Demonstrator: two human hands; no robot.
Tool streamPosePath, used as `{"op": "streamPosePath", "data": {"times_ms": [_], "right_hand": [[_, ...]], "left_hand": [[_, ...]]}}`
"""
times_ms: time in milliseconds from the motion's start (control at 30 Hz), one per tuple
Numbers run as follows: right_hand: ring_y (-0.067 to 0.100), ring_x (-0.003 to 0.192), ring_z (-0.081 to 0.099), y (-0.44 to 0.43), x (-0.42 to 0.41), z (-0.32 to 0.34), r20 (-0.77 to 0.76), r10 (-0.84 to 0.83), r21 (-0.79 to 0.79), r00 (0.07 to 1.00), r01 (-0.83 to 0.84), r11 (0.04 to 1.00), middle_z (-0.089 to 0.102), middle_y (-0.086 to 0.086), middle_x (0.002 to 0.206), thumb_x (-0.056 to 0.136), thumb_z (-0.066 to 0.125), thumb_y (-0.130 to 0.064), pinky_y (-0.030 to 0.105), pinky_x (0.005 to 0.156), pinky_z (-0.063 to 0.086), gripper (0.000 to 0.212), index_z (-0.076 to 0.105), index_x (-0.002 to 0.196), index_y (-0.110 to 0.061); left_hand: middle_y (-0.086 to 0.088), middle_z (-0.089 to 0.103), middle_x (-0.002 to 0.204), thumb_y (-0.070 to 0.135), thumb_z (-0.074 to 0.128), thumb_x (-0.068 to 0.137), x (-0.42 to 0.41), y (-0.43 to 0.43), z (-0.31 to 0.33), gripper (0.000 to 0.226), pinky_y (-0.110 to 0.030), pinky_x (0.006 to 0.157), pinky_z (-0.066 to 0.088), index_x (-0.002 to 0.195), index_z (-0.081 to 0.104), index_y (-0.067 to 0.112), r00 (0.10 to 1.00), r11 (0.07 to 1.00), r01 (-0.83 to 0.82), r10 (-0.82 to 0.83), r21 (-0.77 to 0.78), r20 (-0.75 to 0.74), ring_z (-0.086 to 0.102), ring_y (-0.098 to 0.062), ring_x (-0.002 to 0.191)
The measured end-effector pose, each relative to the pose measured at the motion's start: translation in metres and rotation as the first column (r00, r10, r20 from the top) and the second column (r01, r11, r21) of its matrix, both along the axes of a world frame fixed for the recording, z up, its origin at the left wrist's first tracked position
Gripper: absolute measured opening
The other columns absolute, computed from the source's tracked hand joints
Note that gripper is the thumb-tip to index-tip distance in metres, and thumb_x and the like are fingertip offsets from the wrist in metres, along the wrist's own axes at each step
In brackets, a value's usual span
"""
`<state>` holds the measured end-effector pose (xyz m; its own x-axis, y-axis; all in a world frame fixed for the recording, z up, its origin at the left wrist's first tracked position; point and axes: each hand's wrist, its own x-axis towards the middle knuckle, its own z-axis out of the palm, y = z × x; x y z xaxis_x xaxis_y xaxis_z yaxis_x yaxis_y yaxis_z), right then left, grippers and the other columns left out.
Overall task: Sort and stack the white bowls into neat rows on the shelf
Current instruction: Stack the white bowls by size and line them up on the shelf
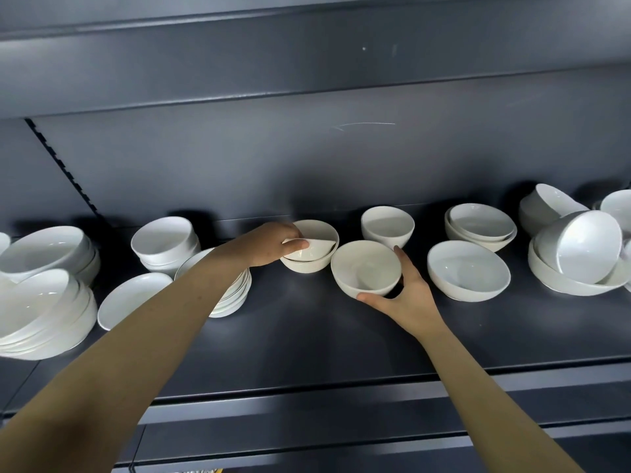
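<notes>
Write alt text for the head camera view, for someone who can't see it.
Two bare hands sort white bowls on a dark shelf: the left hand pinches a small bowl tilted inside a larger bowl, and the right hand grips a single bowl beside it. More bowls, loose and stacked, stand on both sides.

Dim and cool grey-blue throughout. Lit from above and in front, with soft dark shadows thrown behind each bowl (387,227) onto the back panel (239,165). Faint pale sheen on the shelf (307,329) at centre. Brightest whites at far right. Bowed at the edges from the wide lens. Slightly soft everywhere, blurriest at far left and along the forearms (119,353).
</notes>
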<state>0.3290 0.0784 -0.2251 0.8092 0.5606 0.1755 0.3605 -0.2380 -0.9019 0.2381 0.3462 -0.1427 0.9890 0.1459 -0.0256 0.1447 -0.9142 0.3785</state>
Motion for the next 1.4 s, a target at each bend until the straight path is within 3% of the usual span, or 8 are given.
{"op": "streamPosePath", "data": {"times_ms": [200,400,600,700,900,1067,1233,1400], "right_hand": [[0.003,0.123,0.046,0.0,0.0,-0.001,-0.008,-0.004,-0.014,1.0,0.004,1.0,0.049,-0.014,0.136,0.059,0.09,-0.041,0.021,0.098,0.038,0.107,0.031,0.148,-0.031],[0.0,0.117,0.045,-0.001,-0.001,0.002,0.002,-0.001,-0.004,1.0,0.001,1.0,0.049,-0.017,0.129,0.062,0.09,-0.036,0.016,0.093,0.036,0.102,0.031,0.146,-0.032],[-0.001,0.118,0.042,-0.001,-0.002,0.002,0.002,-0.015,-0.015,1.0,0.015,1.0,0.045,-0.019,0.13,0.062,0.09,-0.035,0.019,0.096,0.034,0.107,0.028,0.149,-0.028],[0.0,0.118,0.042,-0.001,-0.002,0.002,0.0,-0.022,-0.026,1.0,0.022,0.999,0.045,-0.02,0.129,0.063,0.089,-0.034,0.019,0.096,0.034,0.107,0.027,0.15,-0.028],[0.004,0.117,0.042,-0.001,-0.003,0.004,0.014,-0.034,-0.045,0.999,0.035,0.998,0.044,-0.017,0.126,0.066,0.088,-0.032,0.022,0.097,0.035,0.105,0.027,0.15,-0.026],[0.002,0.109,0.045,-0.001,-0.008,0.006,0.06,-0.044,-0.027,0.997,0.045,0.999,0.044,-0.035,0.108,0.069,0.087,-0.023,0.019,0.092,0.035,0.093,0.035,0.146,-0.024],[0.006,0.109,0.048,0.001,-0.009,0.005,0.054,-0.048,-0.026,0.997,0.05,0.998,0.05,-0.016,0.118,0.068,0.087,-0.025,0.022,0.092,0.037,0.094,0.034,0.146,-0.024],[0.008,0.107,0.051,0.002,-0.01,0.005,0.05,-0.055,-0.026,0.997,0.057,0.998,0.053,-0.013,0.117,0.068,0.087,-0.027,0.024,0.091,0.039,0.094,0.034,0.146,-0.026]], "left_hand": [[-0.006,0.059,0.106,0.037,0.069,0.088,0.004,0.003,-0.003,0.037,-0.029,0.08,0.039,0.102,0.066,0.004,0.999,0.999,-0.037,0.037,0.04,-0.012,0.055,-0.02,0.097],[-0.007,0.058,0.107,0.028,0.069,0.088,0.002,0.003,-0.002,0.03,-0.014,0.072,0.031,0.103,0.065,0.003,0.994,1.0,-0.031,0.03,0.003,0.103,0.051,-0.017,0.099],[-0.008,0.055,0.097,0.05,0.063,0.075,-0.022,0.002,0.02,0.056,-0.016,0.072,0.035,0.096,0.066,-0.002,0.923,1.0,-0.009,0.014,-0.015,0.384,0.051,-0.015,0.087],[-0.005,0.056,0.097,0.028,0.076,0.078,-0.047,0.006,0.025,0.035,-0.003,0.071,0.035,0.096,0.07,0.0,0.858,0.999,-0.047,0.044,-0.008,0.512,0.048,0.002,0.075],[0.003,0.056,0.105,0.015,0.08,0.077,-0.106,0.023,0.008,0.029,0.002,0.076,0.033,0.1,0.073,-0.001,0.794,0.974,-0.226,0.198,-0.024,0.574,0.046,-0.003,0.078],[0.008,0.057,0.104,0.017,0.08,0.078,-0.144,0.03,-0.008,0.024,0.004,0.085,0.029,0.095,0.076,0.002,0.741,0.939,-0.337,0.308,-0.066,0.597,0.053,-0.004,0.099],[0.036,0.053,0.104,0.031,0.071,0.075,-0.157,0.031,-0.022,0.031,0.001,0.086,0.031,0.093,0.077,0.007,0.725,0.937,-0.33,0.327,-0.11,0.606,0.046,0.021,0.103],[0.043,0.047,0.109,0.018,0.078,0.078,-0.16,0.029,-0.038,0.024,0.0,0.084,0.033,0.099,0.077,0.009,0.742,0.944,-0.288,0.325,-0.159,0.587,0.052,0.007,0.1]]}}
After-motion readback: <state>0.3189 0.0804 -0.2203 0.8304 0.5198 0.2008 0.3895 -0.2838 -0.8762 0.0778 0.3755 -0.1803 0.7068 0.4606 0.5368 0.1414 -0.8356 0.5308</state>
